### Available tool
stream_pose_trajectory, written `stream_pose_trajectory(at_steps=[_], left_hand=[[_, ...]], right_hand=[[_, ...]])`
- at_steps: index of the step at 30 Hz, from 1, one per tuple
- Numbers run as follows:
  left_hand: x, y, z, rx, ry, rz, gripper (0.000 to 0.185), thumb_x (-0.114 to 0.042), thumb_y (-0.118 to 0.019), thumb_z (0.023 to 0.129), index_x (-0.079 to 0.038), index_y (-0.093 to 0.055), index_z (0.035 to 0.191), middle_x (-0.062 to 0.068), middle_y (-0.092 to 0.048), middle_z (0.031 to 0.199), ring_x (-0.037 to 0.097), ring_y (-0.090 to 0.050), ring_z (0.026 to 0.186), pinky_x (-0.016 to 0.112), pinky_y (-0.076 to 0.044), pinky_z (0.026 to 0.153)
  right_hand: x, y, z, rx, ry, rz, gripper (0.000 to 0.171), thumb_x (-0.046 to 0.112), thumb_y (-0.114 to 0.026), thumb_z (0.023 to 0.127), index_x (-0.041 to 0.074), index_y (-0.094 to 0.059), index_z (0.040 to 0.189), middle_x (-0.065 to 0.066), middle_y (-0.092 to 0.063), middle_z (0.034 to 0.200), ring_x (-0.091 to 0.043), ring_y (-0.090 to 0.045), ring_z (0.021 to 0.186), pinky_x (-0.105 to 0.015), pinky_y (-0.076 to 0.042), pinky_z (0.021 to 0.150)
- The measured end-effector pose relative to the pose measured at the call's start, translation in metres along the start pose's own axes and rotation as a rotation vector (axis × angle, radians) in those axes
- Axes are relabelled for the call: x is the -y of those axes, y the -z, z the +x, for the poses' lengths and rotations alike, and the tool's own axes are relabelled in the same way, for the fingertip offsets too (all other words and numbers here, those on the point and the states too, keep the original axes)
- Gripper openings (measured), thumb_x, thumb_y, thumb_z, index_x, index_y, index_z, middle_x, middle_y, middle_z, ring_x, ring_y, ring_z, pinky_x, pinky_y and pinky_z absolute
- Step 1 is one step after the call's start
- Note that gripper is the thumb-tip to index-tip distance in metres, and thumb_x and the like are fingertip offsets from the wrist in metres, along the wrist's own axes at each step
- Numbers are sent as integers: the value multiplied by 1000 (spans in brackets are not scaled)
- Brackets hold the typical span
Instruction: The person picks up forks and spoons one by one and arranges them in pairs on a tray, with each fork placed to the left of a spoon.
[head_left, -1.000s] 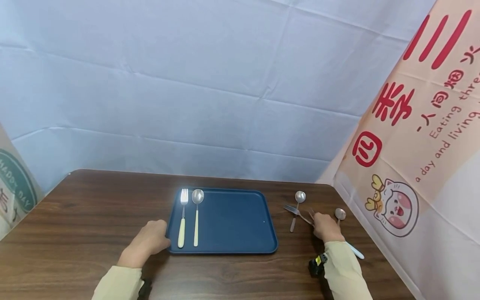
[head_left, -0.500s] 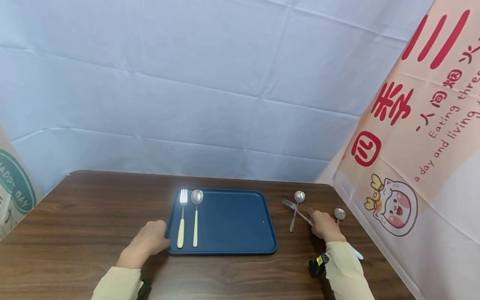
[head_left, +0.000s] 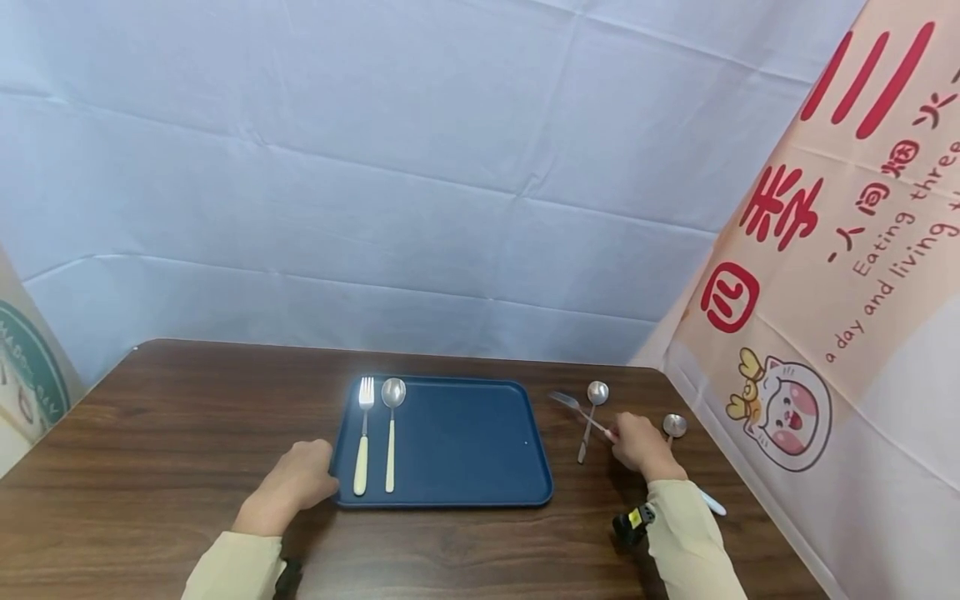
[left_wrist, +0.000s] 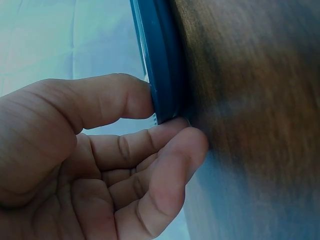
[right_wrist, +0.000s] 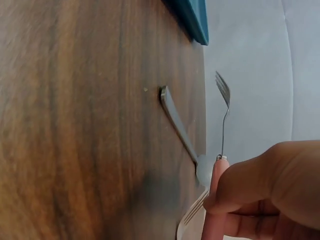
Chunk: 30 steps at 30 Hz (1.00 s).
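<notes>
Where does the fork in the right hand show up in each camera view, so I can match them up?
Head: right of centre; the fork, held in the right hand, crosses in front of a spoon.
Left wrist: not in it.
Right wrist: right of centre, tines upward, pink handle in the hand.
Shared landmark: the blue tray, below centre in the head view, at the top in both wrist views.

To your right, printed cloth (head_left: 810, 321): large red 三 and 季, boxed red 四; smaller 人间烟火; English "Eating three" and "a day and living", both cut off. To your left, green sign (head_left: 39, 360): "DAY", upper word unclear.
</notes>
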<state>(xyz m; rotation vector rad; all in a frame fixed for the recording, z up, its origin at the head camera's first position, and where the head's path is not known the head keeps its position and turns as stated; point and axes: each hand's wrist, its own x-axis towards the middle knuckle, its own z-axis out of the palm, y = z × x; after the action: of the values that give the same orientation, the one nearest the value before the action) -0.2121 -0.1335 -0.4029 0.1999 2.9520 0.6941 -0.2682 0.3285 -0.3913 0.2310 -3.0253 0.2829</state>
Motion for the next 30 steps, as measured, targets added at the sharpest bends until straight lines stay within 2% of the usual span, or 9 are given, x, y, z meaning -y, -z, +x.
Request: stream_pose_trajectory(at_steps=[14,21,30], left_hand=[[1,-1,1,-8,-1,0,9,-2,-60,72,0,-51,71,7,-45,62,20,-45,53,32,-37,49],[1,0,1,-9,-8,-3,9,-2,-59,71,-1,-50,69,7,-45,61,20,-44,53,31,-36,49],[1,0,-1,-16,-10,-11,9,-1,-59,70,-2,-50,68,7,-45,61,20,-44,52,31,-36,49]], right_hand=[[7,0,1,32,-22,6,21,0,-56,80,8,-50,62,-3,-41,58,-20,-40,55,-36,-34,54],[12,2,0,10,8,8,20,0,-57,78,8,-48,62,-2,-41,57,-20,-41,55,-36,-34,53],[17,0,1,38,-32,-2,24,3,-58,74,10,-44,56,1,-35,50,-16,-36,47,-33,-30,49]])
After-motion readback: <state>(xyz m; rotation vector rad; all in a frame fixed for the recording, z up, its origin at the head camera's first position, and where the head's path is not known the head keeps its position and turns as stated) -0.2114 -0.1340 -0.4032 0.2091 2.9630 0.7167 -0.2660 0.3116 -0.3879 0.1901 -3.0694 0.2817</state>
